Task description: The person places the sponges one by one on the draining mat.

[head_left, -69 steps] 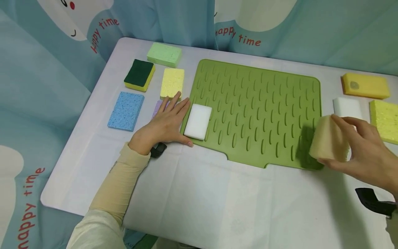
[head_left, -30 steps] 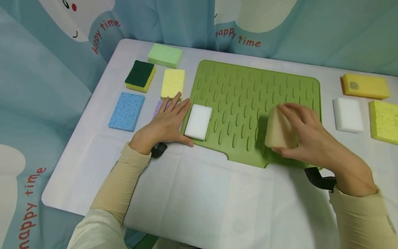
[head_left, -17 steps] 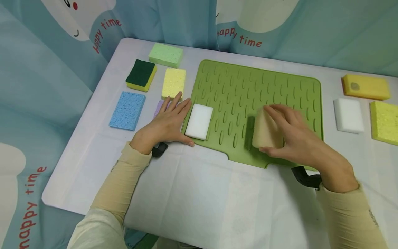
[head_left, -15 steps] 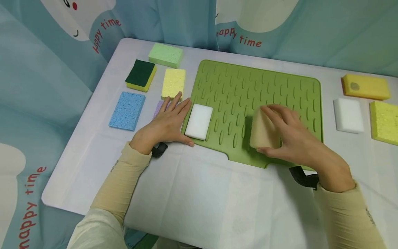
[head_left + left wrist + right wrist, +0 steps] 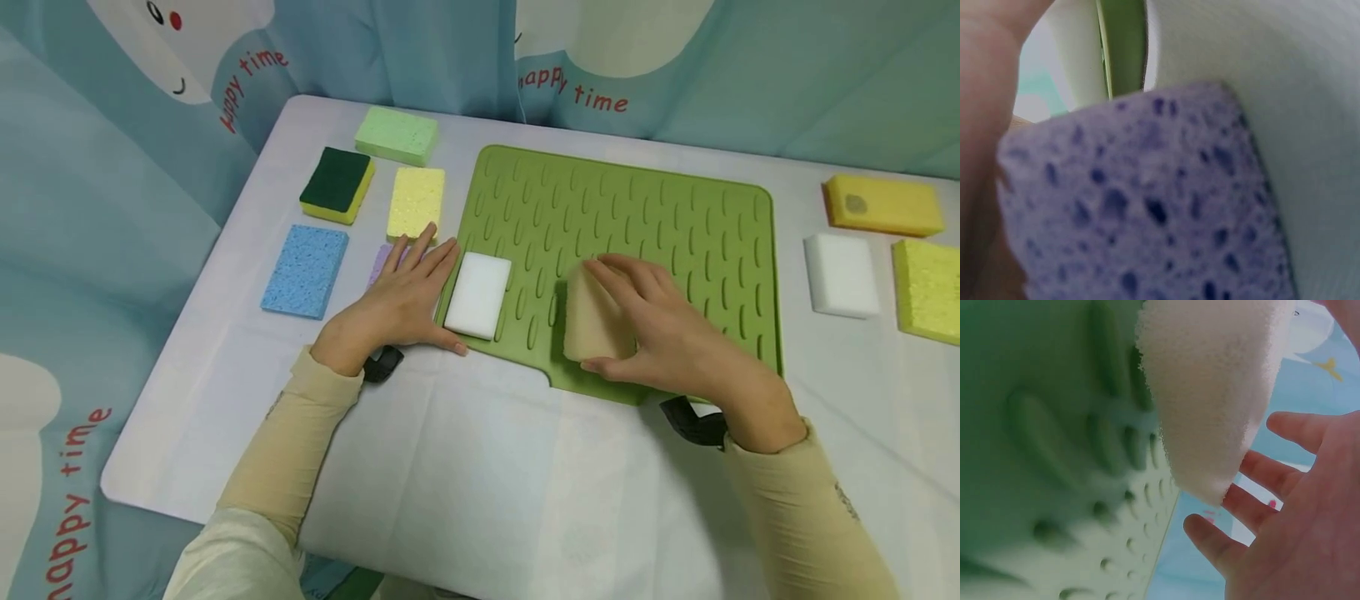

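Blue curtains (image 5: 450,58) are hung behind the white table (image 5: 480,467), and a green mat (image 5: 637,204) is laid across it. Over the mat's near middle, a beige sponge (image 5: 588,325) is pinched by the right hand (image 5: 667,337), between thumb and fingers; whether the mat is touched cannot be told. At the mat's left edge, the left hand (image 5: 401,304) is spread wide, a purple sponge (image 5: 1147,200) partly covered. Gripped loosely, the beige sponge could be dropped; swung too far left, the white sponge (image 5: 477,296) could be knocked.

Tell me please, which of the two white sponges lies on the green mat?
The white sponge beside the left hand; the other white sponge lies off the mat, on the table to its right.
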Action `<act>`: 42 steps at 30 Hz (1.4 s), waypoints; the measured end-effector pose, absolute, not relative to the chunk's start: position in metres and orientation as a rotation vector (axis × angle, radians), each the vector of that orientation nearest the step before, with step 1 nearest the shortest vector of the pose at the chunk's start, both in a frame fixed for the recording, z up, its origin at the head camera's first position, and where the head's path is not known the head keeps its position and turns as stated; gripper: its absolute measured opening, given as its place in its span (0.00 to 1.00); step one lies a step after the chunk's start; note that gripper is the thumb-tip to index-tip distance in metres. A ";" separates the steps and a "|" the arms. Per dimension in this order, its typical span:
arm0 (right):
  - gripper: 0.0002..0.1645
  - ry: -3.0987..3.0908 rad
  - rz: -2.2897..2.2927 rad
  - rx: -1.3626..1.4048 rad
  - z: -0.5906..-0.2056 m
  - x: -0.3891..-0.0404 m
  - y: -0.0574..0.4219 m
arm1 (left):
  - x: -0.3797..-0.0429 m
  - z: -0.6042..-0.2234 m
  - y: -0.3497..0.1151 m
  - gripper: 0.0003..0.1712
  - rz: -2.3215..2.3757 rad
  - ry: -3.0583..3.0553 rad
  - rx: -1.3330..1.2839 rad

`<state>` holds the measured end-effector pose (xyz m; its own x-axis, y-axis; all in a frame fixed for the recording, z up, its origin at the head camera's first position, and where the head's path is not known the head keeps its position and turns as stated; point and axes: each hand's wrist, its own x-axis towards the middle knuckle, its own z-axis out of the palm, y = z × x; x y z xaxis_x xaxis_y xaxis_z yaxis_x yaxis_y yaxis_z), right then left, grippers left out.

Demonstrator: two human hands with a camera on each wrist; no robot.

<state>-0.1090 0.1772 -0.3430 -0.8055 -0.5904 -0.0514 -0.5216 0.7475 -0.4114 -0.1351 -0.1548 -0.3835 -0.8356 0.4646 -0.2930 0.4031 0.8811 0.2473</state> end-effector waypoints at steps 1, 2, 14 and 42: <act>0.67 2.774 -0.572 -0.901 -0.343 -0.109 0.175 | -0.135 -0.383 -0.155 0.80 0.250 2.704 0.644; 0.67 2.781 -0.573 -0.913 -0.343 -0.110 0.173 | -0.135 -0.383 -0.155 0.80 0.253 2.706 0.644; 0.67 2.815 -0.519 -0.942 -0.347 -0.115 0.151 | -0.135 -0.383 -0.154 0.80 0.262 2.712 0.649; 0.66 2.822 -0.363 -0.890 -0.359 -0.124 0.110 | -0.136 -0.385 -0.154 0.79 0.259 2.710 0.646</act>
